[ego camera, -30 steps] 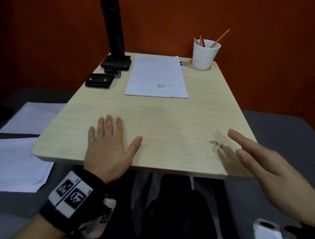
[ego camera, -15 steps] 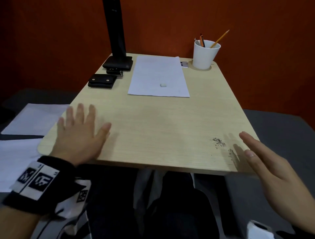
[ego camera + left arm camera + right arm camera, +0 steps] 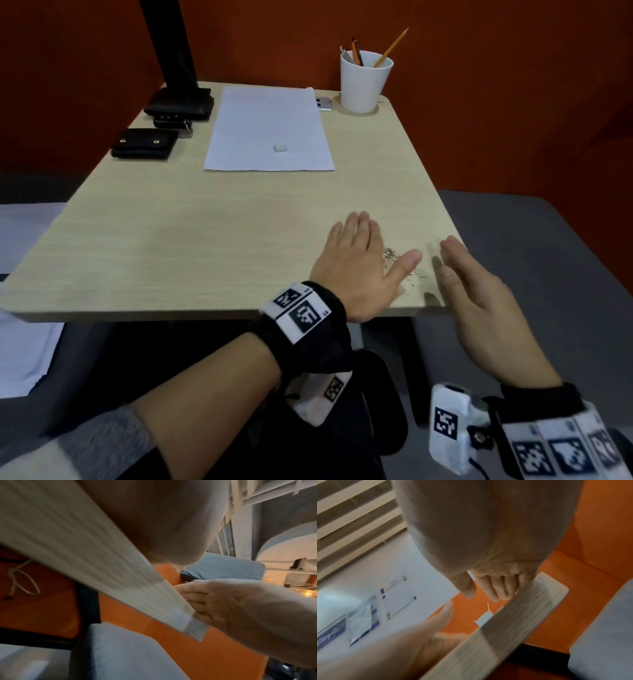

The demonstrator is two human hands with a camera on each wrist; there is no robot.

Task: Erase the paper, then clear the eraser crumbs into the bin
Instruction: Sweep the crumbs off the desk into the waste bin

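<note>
In the head view my left hand lies flat on the wooden table near its front right corner, fingers straight, thumb spread. Grey eraser crumbs sit just right of its fingers and around the thumb. My right hand is open, fingers straight, held edge-on at the table's right front edge beside the crumbs. The white paper lies at the far middle with the small white eraser on it. In the left wrist view the right hand sits against the table edge. No bin is in view.
A white cup with pencils stands at the back right. At the back left are a black wallet, keys and a black lamp base. White sheets lie lower left, off the table.
My left hand has slid across the table from the front left to the right, up to the crumbs. My right hand has come in closer to the table edge beside them.
</note>
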